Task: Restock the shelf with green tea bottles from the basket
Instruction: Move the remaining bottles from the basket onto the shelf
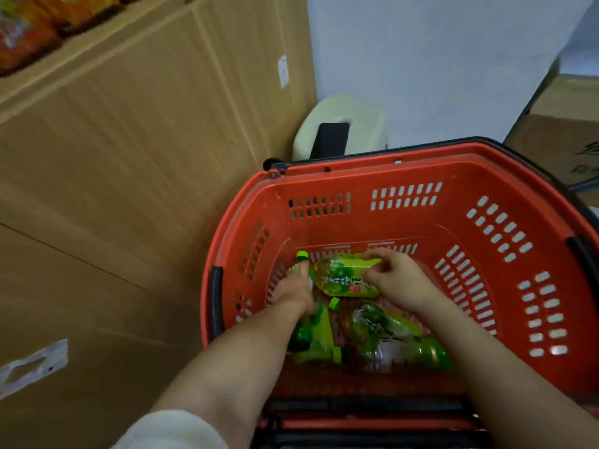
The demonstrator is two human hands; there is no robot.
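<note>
A red plastic basket [405, 202] stands in front of me with several green tea bottles lying on its floor. The farthest bottle [343, 275] lies sideways, green cap [302, 256] to the left. My left hand [293, 291] reaches in at that bottle's neck end, and its grip on the neck is hidden. My right hand [393, 280] has curled fingers round the same bottle's base end. Two more bottles lie nearer me: one [316, 340] under my left wrist, one [398, 338] below my right hand.
Tall cardboard boxes [129, 189] rise close on the left of the basket. A cream plastic stool [343, 124] stands behind it against a pale wall. More cartons [564, 144] sit at the right. Orange snack packs [29, 24] show at the top left.
</note>
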